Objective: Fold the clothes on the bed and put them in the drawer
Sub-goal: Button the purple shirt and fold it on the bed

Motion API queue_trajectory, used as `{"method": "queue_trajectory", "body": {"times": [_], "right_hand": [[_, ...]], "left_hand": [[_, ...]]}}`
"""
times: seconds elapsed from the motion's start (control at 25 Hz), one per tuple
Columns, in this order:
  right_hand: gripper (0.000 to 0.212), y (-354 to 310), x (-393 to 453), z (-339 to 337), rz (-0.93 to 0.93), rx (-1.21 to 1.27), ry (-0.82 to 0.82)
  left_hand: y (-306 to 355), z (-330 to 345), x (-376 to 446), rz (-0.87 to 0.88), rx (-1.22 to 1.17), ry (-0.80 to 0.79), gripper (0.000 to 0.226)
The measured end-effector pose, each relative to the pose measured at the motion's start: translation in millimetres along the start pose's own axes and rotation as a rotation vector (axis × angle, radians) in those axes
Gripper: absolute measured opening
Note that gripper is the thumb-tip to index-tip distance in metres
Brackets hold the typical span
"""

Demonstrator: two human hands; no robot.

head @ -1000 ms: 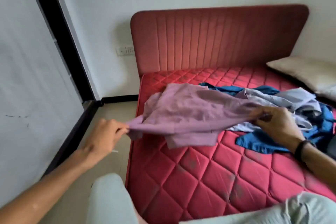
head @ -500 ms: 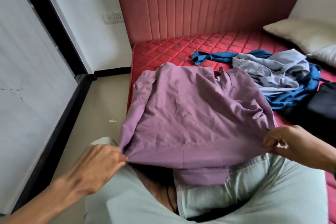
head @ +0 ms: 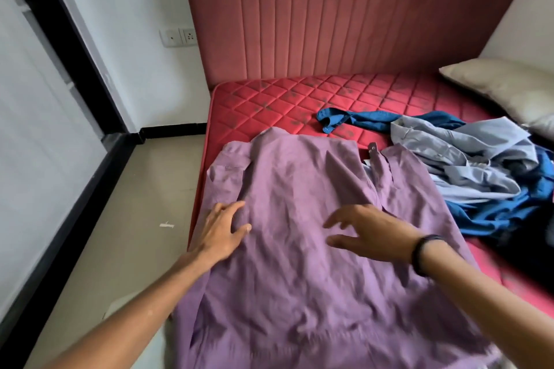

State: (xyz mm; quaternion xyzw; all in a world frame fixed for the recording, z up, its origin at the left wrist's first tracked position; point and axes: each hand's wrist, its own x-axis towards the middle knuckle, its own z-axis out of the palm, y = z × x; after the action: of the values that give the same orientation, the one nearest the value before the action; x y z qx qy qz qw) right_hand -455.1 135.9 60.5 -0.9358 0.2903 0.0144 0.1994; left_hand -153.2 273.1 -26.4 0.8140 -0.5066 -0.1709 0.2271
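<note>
A purple shirt (head: 299, 249) lies spread flat over the near left part of the red quilted bed (head: 269, 105), its lower end hanging toward me. My left hand (head: 221, 228) rests on the shirt's left side with straight fingers. My right hand (head: 368, 231), a black band on its wrist, hovers or presses over the shirt's middle with fingers spread. To the right lies a heap of clothes: a pale blue shirt (head: 458, 153) on a deep blue garment (head: 503, 213). No drawer is in view.
A red padded headboard (head: 344, 15) stands at the far end. A beige pillow (head: 509, 87) lies at the far right. Tan floor (head: 126, 219) runs along the bed's left side, bounded by a white panel with a black frame (head: 60, 54).
Both hands let go of the purple shirt's corners after pulling it toward me and laying it on the bed. They now lie open on top of it.
</note>
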Motion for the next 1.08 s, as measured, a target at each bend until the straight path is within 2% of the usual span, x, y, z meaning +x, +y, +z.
{"method": "queue_trajectory", "body": {"times": [0.12, 0.2, 0.28, 0.36, 0.4, 0.48, 0.56, 0.64, 0.68, 0.76, 0.84, 0.88, 1.0, 1.08], "right_hand": [[0.049, 16.4, 98.9, 21.4, -0.028, 0.044, 0.022], [0.059, 43.4, 164.9, 31.3, 0.005, 0.042, 0.026], [0.064, 87.0, 214.0, 38.7, 0.105, -0.037, 0.087], [0.064, 135.0, 239.5, 52.5, 0.278, -0.153, 0.131], [0.064, 151.7, 244.7, 62.0, 0.352, -0.171, 0.122], [0.064, 170.4, 251.3, 78.9, 0.383, -0.178, 0.139], [0.066, 179.5, 255.9, 80.0, 0.363, -0.221, 0.174], [0.07, 195.3, 263.1, 70.0, 0.374, -0.246, 0.189], [0.074, 205.0, 267.4, 65.4, 0.406, -0.251, 0.194], [0.082, 220.5, 275.2, 64.2, 0.465, -0.258, 0.214], [0.085, 227.9, 281.7, 64.7, 0.493, -0.263, 0.251], [0.086, 227.3, 283.4, 66.2, 0.493, -0.267, 0.258], [0.087, 227.9, 284.9, 67.2, 0.479, -0.26, 0.249], [0.088, 239.2, 288.6, 60.7, 0.441, -0.259, 0.237]], "left_hand": [[-27.7, 15.6, 70.1, -0.119, 0.035, 0.031, 0.08], [-54.5, 7.6, 104.5, -0.084, 0.018, 0.059, 0.068], [-80.9, -9.9, 125.5, -0.113, -0.031, 0.09, 0.057], [-92.0, -18.1, 132.6, -0.211, 0.064, 0.196, 0.053], [-87.6, -16.1, 136.5, -0.153, 0.158, 0.297, 0.053], [-64.9, 6.4, 152.5, 0.152, 0.148, 0.386, 0.048], [-38.9, 37.5, 175.8, 0.416, 0.135, 0.224, 0.046], [-33.1, 65.4, 202.0, 0.5, 0.315, 0.051, 0.056], [-39.4, 69.6, 216.2, 0.452, 0.397, 0.032, 0.066], [-60.1, 49.8, 240.4, 0.163, 0.488, 0.06, 0.086], [-78.0, 23.6, 264.5, -0.174, 0.51, 0.007, 0.088], [-80.5, 18.4, 269.4, -0.244, 0.514, -0.014, 0.086], [-70.3, 44.4, 269.6, -0.051, 0.478, 0.122, 0.088], [-69.3, 63.0, 273.4, 0.014, 0.418, 0.128, 0.097]]}}
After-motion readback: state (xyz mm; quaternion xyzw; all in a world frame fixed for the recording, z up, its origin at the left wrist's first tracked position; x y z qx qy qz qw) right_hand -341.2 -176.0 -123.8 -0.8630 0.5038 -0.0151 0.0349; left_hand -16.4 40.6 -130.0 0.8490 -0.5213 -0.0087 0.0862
